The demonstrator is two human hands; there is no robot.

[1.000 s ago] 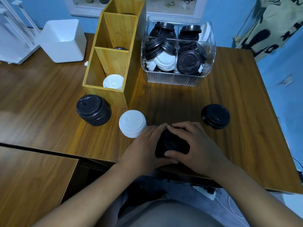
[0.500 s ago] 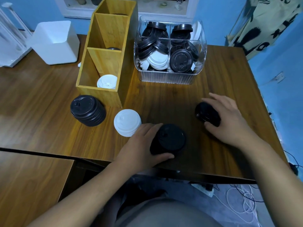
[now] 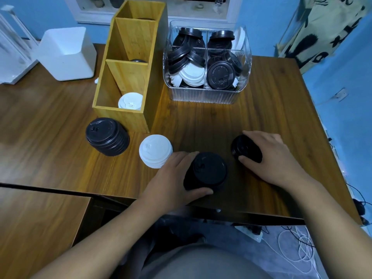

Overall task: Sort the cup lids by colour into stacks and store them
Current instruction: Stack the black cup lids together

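Observation:
My left hand (image 3: 173, 178) grips a tall stack of black lids (image 3: 208, 171) near the table's front edge. To its right, my right hand (image 3: 273, 158) grips a short stack of black lids (image 3: 242, 149), tilted up off the table. A white lid stack (image 3: 156, 151) stands just left of my left hand, and another black stack (image 3: 106, 136) stands further left. The wooden organizer (image 3: 124, 113) holds white lids (image 3: 130, 100) in its front compartment and a dark lid in the middle one. A clear bin (image 3: 207, 95) at the back holds several mixed black and white lids.
A white container (image 3: 66, 53) stands at the back left of the wooden table (image 3: 271, 117). A lower wooden surface (image 3: 36, 222) lies at the front left. Cables and a power strip (image 3: 251, 232) lie on the floor at the right.
My right hand left the tall black stack, reached right and took hold of the short black stack, tilting it and drawing it toward the centre. My left hand stayed on the tall stack.

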